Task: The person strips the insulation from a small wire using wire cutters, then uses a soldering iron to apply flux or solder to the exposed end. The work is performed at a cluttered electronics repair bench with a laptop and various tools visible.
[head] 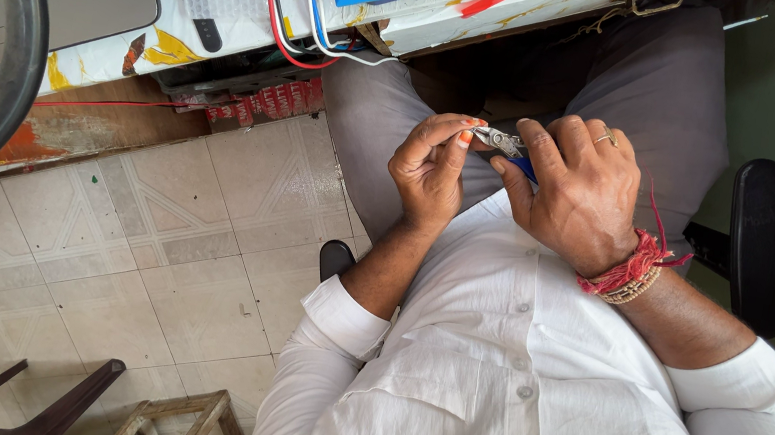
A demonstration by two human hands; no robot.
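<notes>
Blue-handled pliers (508, 150) sit gripped in right hand (581, 194); left hand (430, 168) pinches at their tip, over lap, below table edge (229, 49).

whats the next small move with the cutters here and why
Probably a gentle squeeze of the cutters. The right hand grips their blue handles, and the metal tips sit right at the small orange piece pinched in the left hand fingertips, over the lap. Whether the tips already bite on it is too small to tell, so check that first.
</notes>
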